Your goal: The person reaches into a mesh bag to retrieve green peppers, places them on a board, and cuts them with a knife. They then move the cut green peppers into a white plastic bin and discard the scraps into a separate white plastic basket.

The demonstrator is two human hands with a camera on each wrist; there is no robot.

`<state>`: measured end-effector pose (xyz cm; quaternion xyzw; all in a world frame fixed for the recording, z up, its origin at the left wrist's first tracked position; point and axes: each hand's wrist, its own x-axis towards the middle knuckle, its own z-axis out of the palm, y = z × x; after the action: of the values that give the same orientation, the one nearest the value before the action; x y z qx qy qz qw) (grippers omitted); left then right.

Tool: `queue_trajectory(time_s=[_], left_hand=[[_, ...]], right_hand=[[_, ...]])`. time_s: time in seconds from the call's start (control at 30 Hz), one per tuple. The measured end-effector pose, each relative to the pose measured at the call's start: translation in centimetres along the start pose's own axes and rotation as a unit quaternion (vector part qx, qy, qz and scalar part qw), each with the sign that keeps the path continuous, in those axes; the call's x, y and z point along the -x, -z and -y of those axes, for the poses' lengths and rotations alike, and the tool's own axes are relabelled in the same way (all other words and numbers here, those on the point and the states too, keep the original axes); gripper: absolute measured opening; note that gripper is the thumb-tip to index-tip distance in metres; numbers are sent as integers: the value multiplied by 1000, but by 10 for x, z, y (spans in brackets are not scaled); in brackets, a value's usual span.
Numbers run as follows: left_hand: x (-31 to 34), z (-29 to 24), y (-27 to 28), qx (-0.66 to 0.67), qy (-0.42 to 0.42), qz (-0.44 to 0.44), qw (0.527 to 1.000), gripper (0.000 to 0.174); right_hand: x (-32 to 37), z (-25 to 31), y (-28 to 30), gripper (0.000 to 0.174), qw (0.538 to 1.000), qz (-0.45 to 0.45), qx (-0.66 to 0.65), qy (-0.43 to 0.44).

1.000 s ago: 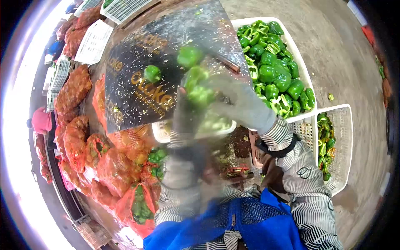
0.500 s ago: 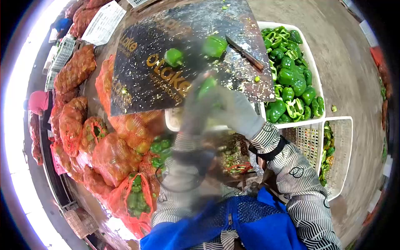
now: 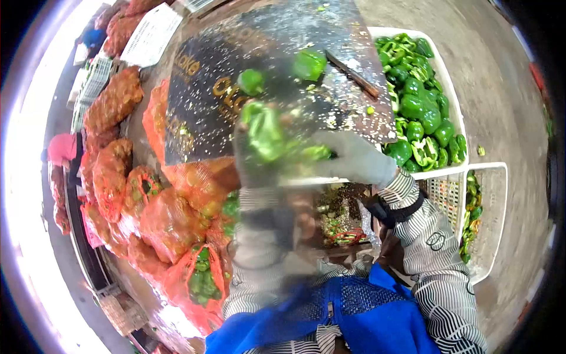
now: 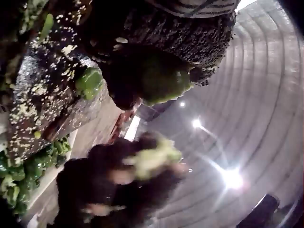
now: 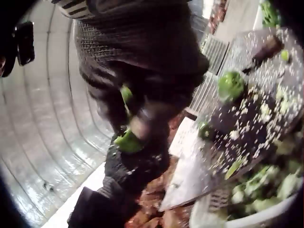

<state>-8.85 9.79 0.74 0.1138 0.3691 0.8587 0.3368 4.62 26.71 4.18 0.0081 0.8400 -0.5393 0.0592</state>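
Observation:
My gloved left hand [image 3: 250, 162] grips a green bell pepper [image 3: 262, 131] with its pale cut inside showing, over the near edge of a dark printed board [image 3: 206, 130]. To its right, my gloved right hand [image 3: 356, 158] holds a pale green pepper piece [image 4: 154, 159] in its fingers, blurred in the left wrist view. On the board lie two more green peppers, a smaller one [image 3: 251, 82] and a larger one [image 3: 309, 65]. A knife [image 3: 354, 74] rests right of them, among scattered seeds.
A white crate [image 3: 463, 118] of cut green peppers stands right of the board, with another crate [image 3: 501, 206] of scraps nearer. Red mesh sacks [image 3: 171, 224] crowd the left. Under the board's near edge, a white container [image 5: 280, 209] holds pale green pieces.
The left hand has moved left with the pepper, away from the right hand, and the pepper's cut inside now shows. Both loose peppers and the knife stay on the board.

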Motion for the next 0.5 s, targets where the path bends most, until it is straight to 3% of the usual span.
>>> queue_trajectory(time_s=[0.03,0.07,0.1,0.13,0.17,0.2,0.27,0.3,0.33,0.37,0.4,0.43,0.47,0.5], left_hand=[[-3,6,3,16,-49,-32,998,51],[-5,3,6,158,19,38,987,53],[-6,11,9,154,36,103,982,54],[4,26,-14,2,-65,77,995,56],[3,47,-4,-126,-22,-7,992,58],[2,57,-43,-314,-92,37,944,60],[2,80,-63,-460,-151,69,873,61],[1,84,-75,-396,-85,71,912,60],[-5,81,-85,-458,-130,119,872,55],[-10,71,-93,-456,-79,108,880,49],[-16,59,-91,-455,-30,89,886,48],[-35,52,-72,-518,-111,110,841,51],[-48,39,-50,-588,-192,102,779,46],[-57,29,-43,-569,-177,42,802,45]], right_hand=[[6,-7,-2,60,999,12,33,-15],[11,-17,-7,71,997,14,67,-43],[6,-48,-23,89,995,-19,94,-27],[18,-23,-2,95,991,-6,-87,-98],[15,-28,-4,94,986,-8,-124,-111],[33,-2,12,91,955,-57,-284,-64],[24,-39,14,88,925,-149,-322,-135],[41,-57,23,85,921,-177,-327,-113],[52,-46,49,80,867,-270,-385,-164],[47,-104,64,73,942,-276,-148,-124],[63,-71,96,65,875,-399,-227,-157],[79,-41,128,59,788,-502,-302,-188],[90,-81,150,61,791,-549,-199,-184],[103,-189,191,63,835,-530,59,-133]])
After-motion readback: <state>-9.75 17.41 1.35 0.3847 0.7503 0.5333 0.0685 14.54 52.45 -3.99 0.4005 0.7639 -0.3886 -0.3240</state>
